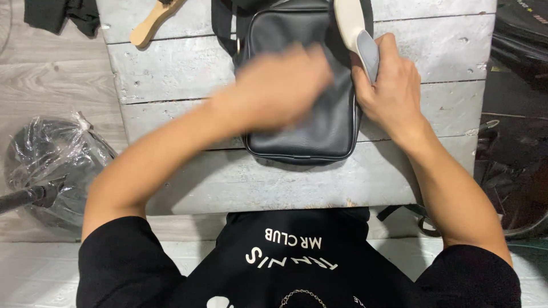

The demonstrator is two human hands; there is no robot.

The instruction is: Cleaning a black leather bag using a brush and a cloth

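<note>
Your left hand (279, 85) lies blurred on the black bag (319, 122), fingers apparently spread flat. Your right hand (388, 85) is clamped around a white brush (357, 28) at the bag's right edge. The bag rests on the grey bench (171, 68).

Black short-sleeved shirt (297, 256) — white lettering, bare forearms
</note>
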